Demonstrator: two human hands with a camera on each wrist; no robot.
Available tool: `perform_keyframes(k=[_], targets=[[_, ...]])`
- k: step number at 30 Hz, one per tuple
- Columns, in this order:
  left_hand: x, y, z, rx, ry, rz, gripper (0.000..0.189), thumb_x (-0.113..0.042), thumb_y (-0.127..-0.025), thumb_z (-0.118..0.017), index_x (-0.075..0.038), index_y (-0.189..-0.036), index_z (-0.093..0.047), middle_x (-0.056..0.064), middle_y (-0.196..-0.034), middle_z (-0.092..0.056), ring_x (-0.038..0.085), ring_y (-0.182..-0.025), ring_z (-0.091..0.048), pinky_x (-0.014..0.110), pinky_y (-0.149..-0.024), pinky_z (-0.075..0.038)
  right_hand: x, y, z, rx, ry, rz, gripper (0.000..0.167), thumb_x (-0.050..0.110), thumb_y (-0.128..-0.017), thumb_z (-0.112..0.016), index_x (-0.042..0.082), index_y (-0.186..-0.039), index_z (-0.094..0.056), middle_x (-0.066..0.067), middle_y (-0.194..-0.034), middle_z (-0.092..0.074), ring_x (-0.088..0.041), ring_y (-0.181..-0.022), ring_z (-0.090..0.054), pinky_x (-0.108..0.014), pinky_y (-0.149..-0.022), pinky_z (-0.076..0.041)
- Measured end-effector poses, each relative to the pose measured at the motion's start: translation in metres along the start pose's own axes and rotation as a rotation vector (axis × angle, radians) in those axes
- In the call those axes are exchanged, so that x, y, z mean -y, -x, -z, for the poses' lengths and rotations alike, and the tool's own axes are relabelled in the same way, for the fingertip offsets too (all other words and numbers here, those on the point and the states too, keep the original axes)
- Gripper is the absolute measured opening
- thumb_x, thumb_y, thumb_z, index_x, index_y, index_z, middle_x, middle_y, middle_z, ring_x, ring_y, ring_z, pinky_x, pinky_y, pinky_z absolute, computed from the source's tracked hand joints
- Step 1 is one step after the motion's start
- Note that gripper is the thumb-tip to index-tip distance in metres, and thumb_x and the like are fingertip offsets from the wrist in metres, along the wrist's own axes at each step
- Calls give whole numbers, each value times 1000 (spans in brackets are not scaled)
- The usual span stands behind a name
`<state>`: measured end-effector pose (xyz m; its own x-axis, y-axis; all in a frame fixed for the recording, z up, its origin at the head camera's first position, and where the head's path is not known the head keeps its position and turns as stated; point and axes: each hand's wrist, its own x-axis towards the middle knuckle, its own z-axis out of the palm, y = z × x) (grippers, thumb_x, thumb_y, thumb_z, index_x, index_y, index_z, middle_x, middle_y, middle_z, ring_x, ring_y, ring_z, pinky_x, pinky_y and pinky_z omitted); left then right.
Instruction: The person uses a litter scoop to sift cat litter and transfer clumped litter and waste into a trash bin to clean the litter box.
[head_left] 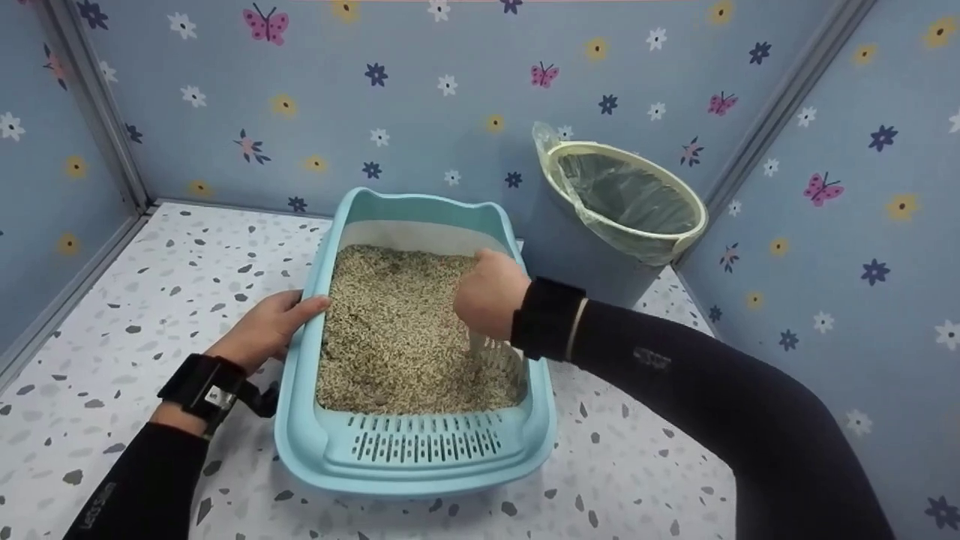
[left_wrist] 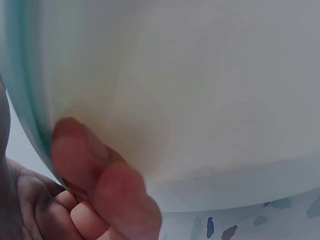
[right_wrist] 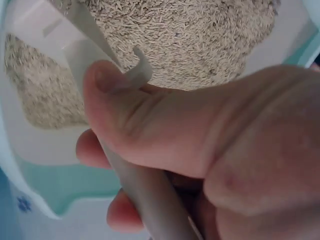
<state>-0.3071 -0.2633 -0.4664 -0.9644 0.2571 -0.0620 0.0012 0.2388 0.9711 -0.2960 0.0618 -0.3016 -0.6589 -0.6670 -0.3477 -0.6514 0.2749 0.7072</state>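
A light-blue cat litter box [head_left: 420, 480] with a white lower wall stands on the speckled surface. Pale pellet litter [head_left: 397, 330] covers its bottom. My left hand [head_left: 259, 326] grips the left rim, thumb on top; in the left wrist view, its curled fingers [left_wrist: 122, 200] touch the outer wall. Inside the box, toward the right side, my right hand [head_left: 491, 292] holds a white litter scoop [right_wrist: 145, 195] by the handle. Its thumb lies along the handle beside a small hook. In the head view the slotted scoop end sits down at the litter, partly hidden by the hand.
Behind the box on the right stands a bin [head_left: 630, 195] with a pale rim and a clear plastic liner. Flower-patterned panels [head_left: 450, 112] close off the back and both sides. White speckled surface [head_left: 187, 262] surrounds the box.
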Motion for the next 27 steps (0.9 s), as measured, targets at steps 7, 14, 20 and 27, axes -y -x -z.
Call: perform_keyframes(k=[7, 14, 20, 27], targets=[[-3, -1, -1, 10, 6, -4, 72, -53, -115, -56, 13, -144, -48, 22, -114, -66, 26, -91, -77, 48, -78, -72, -30, 14, -22, 56, -313, 50, 44, 9, -99, -71, 19, -66, -43, 5, -66, -37, -16, -60, -34, -37, -51, -39], [3, -1, 0, -8, -3, 3, 70, -54, -115, -55, 11, -140, -49, 19, -111, -65, 25, -89, -77, 48, -76, -72, -36, 21, -35, 124, -510, 144, 55, 24, -97, -83, 21, -58, -45, 8, -60, -31, -13, -58, -29, -32, -53, -24], [5, -3, 1, 0, -5, 4, 70, -52, -116, -54, 12, -143, -48, 19, -113, -66, 26, -90, -78, 48, -77, -72, -35, 30, -49, 101, -588, 182, 24, 28, -100, -83, 11, -83, -81, 4, -74, -68, -18, -68, -62, -36, -68, -58], [3, -2, 1, -5, -12, -4, 68, -52, -116, -54, 11, -141, -49, 18, -111, -66, 26, -89, -77, 48, -76, -72, -30, 40, -64, 74, -707, 165, 17, 22, -99, -83, 8, -109, -87, -6, -105, -83, -29, -97, -78, -44, -93, -65]])
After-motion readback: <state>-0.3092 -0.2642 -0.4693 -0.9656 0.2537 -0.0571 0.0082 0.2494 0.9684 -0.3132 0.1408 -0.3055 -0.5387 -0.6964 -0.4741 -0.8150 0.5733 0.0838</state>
